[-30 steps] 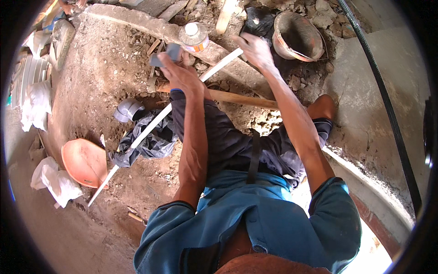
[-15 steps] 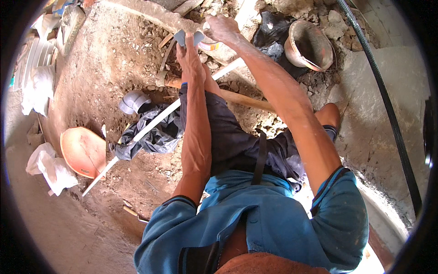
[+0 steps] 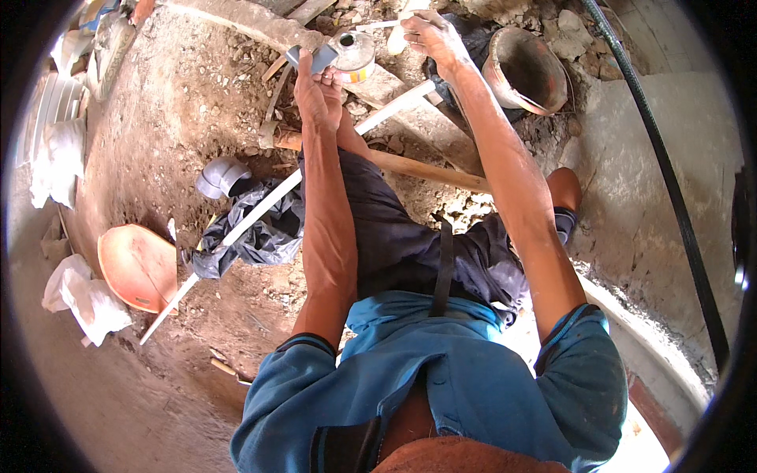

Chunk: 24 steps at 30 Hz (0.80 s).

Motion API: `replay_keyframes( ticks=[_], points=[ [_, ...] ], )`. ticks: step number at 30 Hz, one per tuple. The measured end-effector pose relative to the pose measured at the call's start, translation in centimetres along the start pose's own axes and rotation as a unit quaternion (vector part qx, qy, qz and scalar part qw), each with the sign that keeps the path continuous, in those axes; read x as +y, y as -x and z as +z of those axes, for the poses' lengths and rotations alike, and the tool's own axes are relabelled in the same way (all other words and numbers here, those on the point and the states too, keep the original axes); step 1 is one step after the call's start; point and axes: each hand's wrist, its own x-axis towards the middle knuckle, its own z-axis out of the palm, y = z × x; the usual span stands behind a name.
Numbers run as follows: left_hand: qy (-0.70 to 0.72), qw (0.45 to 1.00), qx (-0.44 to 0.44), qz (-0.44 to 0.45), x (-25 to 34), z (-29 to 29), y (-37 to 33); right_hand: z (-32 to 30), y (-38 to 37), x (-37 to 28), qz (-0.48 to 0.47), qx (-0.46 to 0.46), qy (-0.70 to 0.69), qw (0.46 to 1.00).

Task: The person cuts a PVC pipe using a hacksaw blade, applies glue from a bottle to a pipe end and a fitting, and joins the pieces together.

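Note:
My left hand (image 3: 318, 98) is closed around a grey plastic pipe fitting (image 3: 322, 58) and holds it up at the top of the view. Just beyond it stands a round metal can (image 3: 355, 54) with a coloured band and a dark hole in its top. To the right of the can, my right hand (image 3: 435, 41) is raised with its fingers bent together. A thin pale stick (image 3: 377, 25) reaches from those fingers toward the can; its far tip is hard to make out.
A long white pipe (image 3: 264, 206) slants across the dirt, over black plastic (image 3: 268, 236). A wooden-handled tool (image 3: 426, 171) lies beyond my legs. Nearby are a grey elbow fitting (image 3: 223, 176), an orange hard hat (image 3: 138, 264), a bucket (image 3: 524, 71) and a hanging black hose (image 3: 658, 150).
My right hand has moved up and to the right, away from the fitting. The can, partly hidden before, now shows its top. My left hand keeps the fitting and has turned it slightly.

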Motion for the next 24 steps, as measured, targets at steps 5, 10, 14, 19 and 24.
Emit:
replay_keyframes(
  ticks=[5, 10, 14, 19, 24],
  points=[
    [-0.054, 0.998, -0.037, 0.018, -0.3, 0.8, 0.3, -2.2, 3.3, -2.4, 0.022, -0.042, -0.129, 0.990],
    [-0.107, 0.992, -0.064, 0.030, -1.9, 1.4, 0.4, -2.4, 3.5, -2.6, -0.086, -0.122, -0.070, 0.986],
    [-0.127, 0.989, -0.060, 0.041, -1.0, 0.3, 0.2, -1.4, 6.6, -7.6, -0.107, -0.094, 0.169, 0.975],
    [-0.135, 0.988, -0.068, 0.036, -1.5, 1.4, 0.9, -2.3, 6.7, -8.4, -0.153, -0.126, 0.199, 0.960],
    [-0.140, 0.987, -0.076, 0.036, -1.3, 1.5, 1.1, -1.5, 7.1, -8.5, -0.163, -0.059, 0.301, 0.938]
  ],
)
